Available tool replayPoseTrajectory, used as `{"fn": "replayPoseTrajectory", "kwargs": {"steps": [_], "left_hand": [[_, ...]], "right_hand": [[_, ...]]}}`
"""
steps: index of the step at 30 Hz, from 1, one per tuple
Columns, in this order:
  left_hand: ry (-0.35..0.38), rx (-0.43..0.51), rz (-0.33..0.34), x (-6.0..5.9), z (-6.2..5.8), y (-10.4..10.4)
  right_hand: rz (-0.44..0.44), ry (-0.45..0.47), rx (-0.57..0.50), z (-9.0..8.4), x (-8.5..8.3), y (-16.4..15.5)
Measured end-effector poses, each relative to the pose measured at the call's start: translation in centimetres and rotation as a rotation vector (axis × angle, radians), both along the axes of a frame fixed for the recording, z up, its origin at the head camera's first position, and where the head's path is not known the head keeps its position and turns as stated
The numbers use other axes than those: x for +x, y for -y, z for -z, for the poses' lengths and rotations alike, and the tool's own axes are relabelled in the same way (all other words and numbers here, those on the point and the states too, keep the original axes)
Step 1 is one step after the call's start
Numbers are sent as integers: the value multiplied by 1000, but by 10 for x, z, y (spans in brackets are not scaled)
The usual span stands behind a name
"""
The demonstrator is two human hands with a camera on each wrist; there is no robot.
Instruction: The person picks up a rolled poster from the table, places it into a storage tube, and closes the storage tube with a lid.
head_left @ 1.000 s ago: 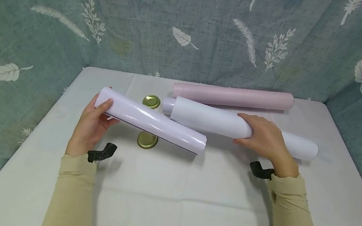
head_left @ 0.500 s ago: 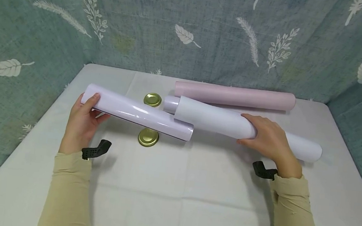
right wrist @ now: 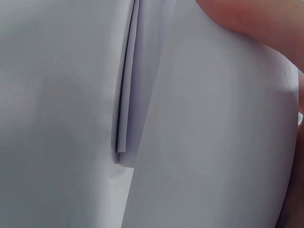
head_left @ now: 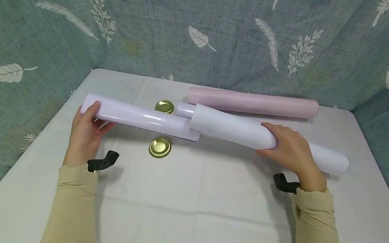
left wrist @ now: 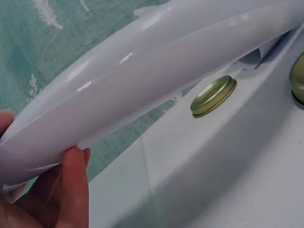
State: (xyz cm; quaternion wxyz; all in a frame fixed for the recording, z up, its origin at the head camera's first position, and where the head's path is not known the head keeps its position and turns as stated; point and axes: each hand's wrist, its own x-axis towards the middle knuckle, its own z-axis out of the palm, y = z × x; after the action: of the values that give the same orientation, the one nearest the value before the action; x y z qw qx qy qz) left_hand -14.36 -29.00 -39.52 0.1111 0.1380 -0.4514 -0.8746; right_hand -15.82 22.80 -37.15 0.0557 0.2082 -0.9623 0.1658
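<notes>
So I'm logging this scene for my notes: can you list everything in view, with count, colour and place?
glossy roll: 1, pale lilac, held above the table's left half
matte roll: 1, white, middle right, a lilac core end showing
pink roll: 1, pink, lying at the back
lids: 2, gold, on the table, one behind and one in front of the glossy roll
table: 1, white cloth
backdrop: teal, leaf print
left hand: grips the glossy roll's left end
right hand: grips the matte roll

I worked at a table [head_left: 185, 214] draped in creased white cloth, and a teal curtain [head_left: 189, 27] printed with pale leaves and feathers hung around it under soft, even light.
</notes>
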Motion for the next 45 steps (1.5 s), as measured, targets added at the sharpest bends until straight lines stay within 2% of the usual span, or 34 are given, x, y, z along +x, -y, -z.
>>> {"fn": "replayPoseTrajectory", "kwargs": {"steps": [7, 12, 35, 41, 45], "left_hand": [[4, 49, -62, 1, 2, 3], [11, 48, -82, 1, 1, 4], [31, 116, -110, 3, 3, 7], [30, 144, -138, 1, 4, 10], [43, 126, -161, -1, 4, 11]], "right_hand": [[5, 5, 2, 1, 1, -1], [2, 2, -1, 0, 1, -1], [8, 19, -3, -5, 1, -6], [-3, 26, -6, -4, 0, -6], [-22, 62, 5, -3, 0, -5]]}}
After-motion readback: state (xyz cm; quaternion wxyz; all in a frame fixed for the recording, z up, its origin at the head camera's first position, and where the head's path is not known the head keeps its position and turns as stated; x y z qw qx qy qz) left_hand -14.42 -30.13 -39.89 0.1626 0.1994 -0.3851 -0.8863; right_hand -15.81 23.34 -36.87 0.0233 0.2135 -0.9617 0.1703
